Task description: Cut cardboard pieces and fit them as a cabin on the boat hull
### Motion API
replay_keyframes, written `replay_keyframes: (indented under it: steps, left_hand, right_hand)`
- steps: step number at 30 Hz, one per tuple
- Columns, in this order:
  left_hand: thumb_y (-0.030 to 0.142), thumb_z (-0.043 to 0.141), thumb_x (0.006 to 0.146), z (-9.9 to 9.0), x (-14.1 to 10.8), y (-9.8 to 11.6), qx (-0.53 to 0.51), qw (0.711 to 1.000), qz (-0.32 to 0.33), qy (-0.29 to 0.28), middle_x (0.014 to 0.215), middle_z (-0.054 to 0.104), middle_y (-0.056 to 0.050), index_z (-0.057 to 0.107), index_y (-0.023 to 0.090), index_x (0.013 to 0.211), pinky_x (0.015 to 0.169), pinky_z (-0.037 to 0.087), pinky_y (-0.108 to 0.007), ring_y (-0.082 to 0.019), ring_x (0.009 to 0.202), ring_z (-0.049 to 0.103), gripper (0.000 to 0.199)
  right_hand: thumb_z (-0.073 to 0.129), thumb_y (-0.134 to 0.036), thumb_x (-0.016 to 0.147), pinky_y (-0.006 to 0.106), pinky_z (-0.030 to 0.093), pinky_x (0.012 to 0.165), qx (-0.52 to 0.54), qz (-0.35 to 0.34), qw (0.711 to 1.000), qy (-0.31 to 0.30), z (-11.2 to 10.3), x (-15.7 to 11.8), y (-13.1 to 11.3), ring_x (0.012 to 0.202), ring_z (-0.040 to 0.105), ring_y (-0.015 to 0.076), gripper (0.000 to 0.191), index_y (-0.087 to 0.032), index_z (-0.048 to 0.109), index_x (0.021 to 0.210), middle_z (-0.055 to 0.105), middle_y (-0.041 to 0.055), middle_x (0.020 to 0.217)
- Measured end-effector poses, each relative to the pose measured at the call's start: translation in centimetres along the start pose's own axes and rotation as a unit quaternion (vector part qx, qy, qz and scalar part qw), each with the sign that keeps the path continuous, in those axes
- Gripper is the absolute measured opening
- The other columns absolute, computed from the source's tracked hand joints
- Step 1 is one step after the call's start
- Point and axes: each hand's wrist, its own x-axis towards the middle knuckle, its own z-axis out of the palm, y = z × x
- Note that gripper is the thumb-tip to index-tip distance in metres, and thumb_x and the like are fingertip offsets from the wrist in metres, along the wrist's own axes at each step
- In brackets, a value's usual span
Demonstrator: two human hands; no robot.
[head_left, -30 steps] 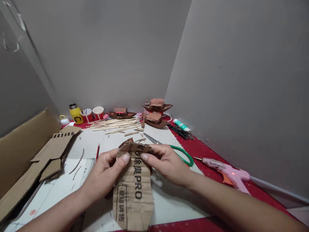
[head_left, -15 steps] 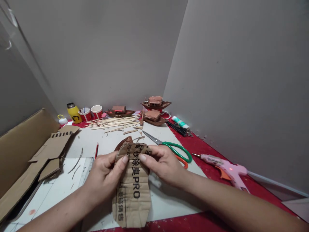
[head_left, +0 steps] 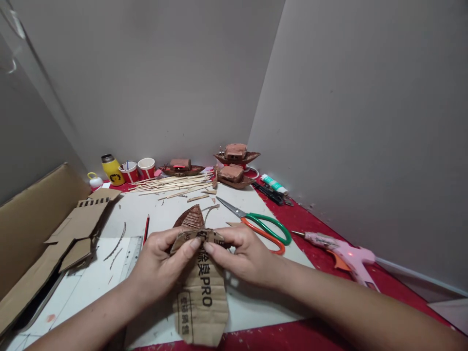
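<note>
Between my two hands is a piece of brown cardboard point(head_left: 204, 302) printed with black characters and "PRO". My left hand point(head_left: 166, 256) pinches its upper left edge, thumb on the printed face. My right hand point(head_left: 241, 251) grips the upper right edge the same way, and the two thumbs almost meet. The cardboard's top edge bends over between the fingers, while its rounded lower end hangs toward me. Just beyond it lies a brown, ribbed, pointed boat-like piece point(head_left: 190, 217), partly hidden by the cardboard. Scissors point(head_left: 256, 222) with green and orange handles lie beyond my right hand.
A pink glue gun point(head_left: 347, 253) rests at right on the red cloth. Thin wooden sticks point(head_left: 171, 184) and model boats point(head_left: 234, 175) are at the back, near paper cups point(head_left: 146, 168) and a yellow bottle point(head_left: 112, 171). Cut cardboard point(head_left: 78, 226) and a pencil point(head_left: 146, 226) lie left.
The cardboard's top edge has been bent over and lowered, and my thumbs have drawn closer together. More of the brown ribbed piece and the scissors' orange handle now shows.
</note>
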Motion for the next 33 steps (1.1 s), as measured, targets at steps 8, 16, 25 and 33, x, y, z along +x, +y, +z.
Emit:
replay_keyframes:
  steps: [8, 16, 25, 33]
  left_hand:
    - [0.025, 0.053, 0.092, 0.2, -0.1, 0.2, 0.026, 0.999, 0.028, 0.036, 0.060, 0.043, 0.005, 0.055, 0.017, 0.067, 0.048, 0.034, -0.019, -0.008, 0.055, 0.036, 0.027]
    - [0.029, 0.051, 0.094, 0.2, -0.3, -0.1, 0.031, 0.999, 0.016, 0.035, 0.064, 0.051, 0.004, 0.057, 0.017, 0.072, 0.052, 0.039, -0.020, -0.009, 0.057, 0.044, 0.025]
    - [0.023, 0.049, 0.094, 0.3, -0.2, 0.4, -0.020, 1.000, 0.001, 0.005, 0.083, 0.067, 0.000, 0.070, 0.021, 0.098, 0.070, 0.048, -0.024, -0.013, 0.076, 0.059, 0.022]
    - [0.037, 0.067, 0.085, -1.2, 0.8, 0.4, -0.206, 0.970, -0.127, -0.031, 0.091, 0.074, -0.004, 0.072, 0.020, 0.105, 0.073, 0.053, -0.028, -0.017, 0.079, 0.067, 0.027]
  right_hand:
    - [0.048, -0.015, 0.091, 0.023, 0.031, 0.049, -0.190, -0.123, 0.972, 0.057, -0.2, -0.3, -0.1, 0.050, 0.037, 0.0086, 0.026, -0.017, 0.053, 0.065, 0.044, -0.0040, 0.056]
    - [0.049, -0.020, 0.091, 0.022, 0.036, 0.048, -0.152, -0.045, 0.985, 0.068, -0.1, -0.3, -0.7, 0.050, 0.043, 0.0097, 0.021, -0.016, 0.058, 0.072, 0.054, -0.0012, 0.059]
    - [0.051, -0.016, 0.086, 0.022, 0.041, 0.049, -0.159, -0.062, 0.984, 0.053, -0.3, -0.3, -0.6, 0.053, 0.051, 0.0102, 0.022, -0.016, 0.066, 0.071, 0.065, 0.0027, 0.066]
    - [0.056, -0.017, 0.087, 0.025, 0.056, 0.056, -0.118, -0.064, 0.977, 0.168, -1.0, -0.1, -0.7, 0.061, 0.066, 0.0133, 0.024, -0.018, 0.073, 0.104, 0.076, 0.0053, 0.088]
